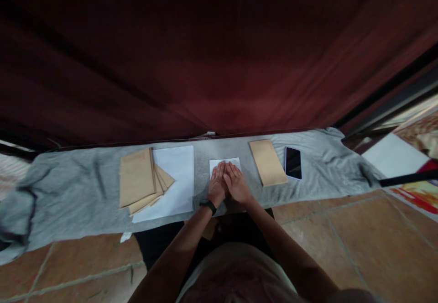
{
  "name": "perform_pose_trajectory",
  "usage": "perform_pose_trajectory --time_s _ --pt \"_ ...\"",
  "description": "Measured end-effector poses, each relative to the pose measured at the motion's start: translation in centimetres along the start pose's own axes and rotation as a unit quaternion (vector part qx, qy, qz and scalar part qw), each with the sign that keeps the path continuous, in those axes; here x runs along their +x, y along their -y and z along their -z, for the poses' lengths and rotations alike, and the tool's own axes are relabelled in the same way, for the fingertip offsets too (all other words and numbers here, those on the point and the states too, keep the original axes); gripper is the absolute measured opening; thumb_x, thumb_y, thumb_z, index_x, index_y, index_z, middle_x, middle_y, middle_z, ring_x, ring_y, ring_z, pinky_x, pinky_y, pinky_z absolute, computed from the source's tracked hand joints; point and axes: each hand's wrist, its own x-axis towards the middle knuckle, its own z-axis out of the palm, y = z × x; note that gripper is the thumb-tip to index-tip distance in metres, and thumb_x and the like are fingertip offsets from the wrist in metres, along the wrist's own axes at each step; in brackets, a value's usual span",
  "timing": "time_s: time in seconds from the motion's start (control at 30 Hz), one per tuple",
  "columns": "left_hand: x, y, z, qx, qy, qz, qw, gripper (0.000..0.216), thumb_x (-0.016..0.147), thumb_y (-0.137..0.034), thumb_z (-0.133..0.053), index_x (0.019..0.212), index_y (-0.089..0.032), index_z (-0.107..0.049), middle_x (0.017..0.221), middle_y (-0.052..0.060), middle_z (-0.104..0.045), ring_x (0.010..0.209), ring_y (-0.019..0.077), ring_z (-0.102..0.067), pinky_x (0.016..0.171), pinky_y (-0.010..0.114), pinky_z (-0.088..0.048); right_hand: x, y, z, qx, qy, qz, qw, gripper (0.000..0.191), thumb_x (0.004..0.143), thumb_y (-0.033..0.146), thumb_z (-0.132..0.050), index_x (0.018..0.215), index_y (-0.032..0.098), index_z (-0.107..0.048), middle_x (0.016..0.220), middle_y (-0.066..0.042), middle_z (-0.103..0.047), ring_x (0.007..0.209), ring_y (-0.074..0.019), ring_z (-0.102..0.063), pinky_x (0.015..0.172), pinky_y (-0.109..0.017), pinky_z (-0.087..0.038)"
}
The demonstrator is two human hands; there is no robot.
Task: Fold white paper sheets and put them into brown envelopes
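Both hands lie flat, side by side, on a small white sheet of paper (214, 162) in front of me. My left hand (217, 185) has its fingers stretched out over the paper's left part, with a dark band on the wrist. Touching it, my right hand (237, 184) rests with fingers extended over the right part. The palms hide most of the sheet, so I cannot tell how it is folded. To the right lies a single brown envelope (268, 162). A pile of brown envelopes (137, 177) fans out at the left, partly over larger white paper (181, 180).
A phone (293, 163) with a dark screen lies right of the single envelope. Grey cloth (78, 193) covers the long narrow surface. Behind it rises a dark red panel (219, 75). Tiled floor (369, 234) shows below, and a white sheet (393, 154) is at the far right.
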Motion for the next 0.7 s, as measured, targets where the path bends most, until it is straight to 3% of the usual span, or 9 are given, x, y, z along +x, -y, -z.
perform_pose_trajectory --time_s 0.13,0.3,0.43,0.7 --pt "0.0 0.5 -0.3 -0.007 -0.006 -0.015 1.0 0.06 0.098 -0.025 -0.038 0.156 -0.016 -0.028 0.162 0.011 -0.033 0.151 0.0227 -0.024 0.125 0.049 -0.02 2.2 1.1 -1.4 0.023 0.017 0.012 1.0 0.052 0.106 0.031 -0.026 0.152 0.012 -0.04 0.154 -0.012 -0.046 0.147 -0.0204 -0.035 0.121 -0.044 -0.03" --pt "-0.1 0.8 -0.1 0.001 -0.016 0.005 1.0 0.057 0.1 -0.022 -0.032 0.155 -0.008 -0.029 0.162 0.016 -0.03 0.152 0.0247 -0.022 0.124 0.047 -0.022 2.2 0.2 -1.9 -0.008 0.027 0.008 1.0 0.051 0.106 0.03 -0.025 0.152 0.013 -0.039 0.156 -0.01 -0.042 0.148 -0.0185 -0.033 0.122 -0.042 -0.027" --pt "-0.3 1.7 0.3 0.012 -0.023 0.036 0.999 0.057 0.1 -0.019 -0.027 0.154 -0.004 -0.029 0.162 0.018 -0.029 0.153 0.0252 -0.018 0.124 0.047 -0.023 1.6 -0.7 -1.7 -0.056 0.014 -0.001 0.998 0.051 0.106 0.033 -0.03 0.152 0.013 -0.04 0.158 -0.012 -0.038 0.148 -0.0221 -0.032 0.122 -0.045 -0.024" --pt "-0.3 3.6 1.0 0.03 -0.031 0.076 0.996 0.059 0.102 -0.031 -0.029 0.154 -0.004 -0.03 0.16 0.017 -0.035 0.152 0.0247 -0.022 0.124 0.047 -0.022 1.5 -1.6 -2.0 -0.094 -0.024 -0.067 0.993 0.058 0.106 0.039 -0.032 0.154 0.007 -0.035 0.157 -0.018 -0.038 0.147 -0.0283 -0.033 0.119 -0.049 -0.026"
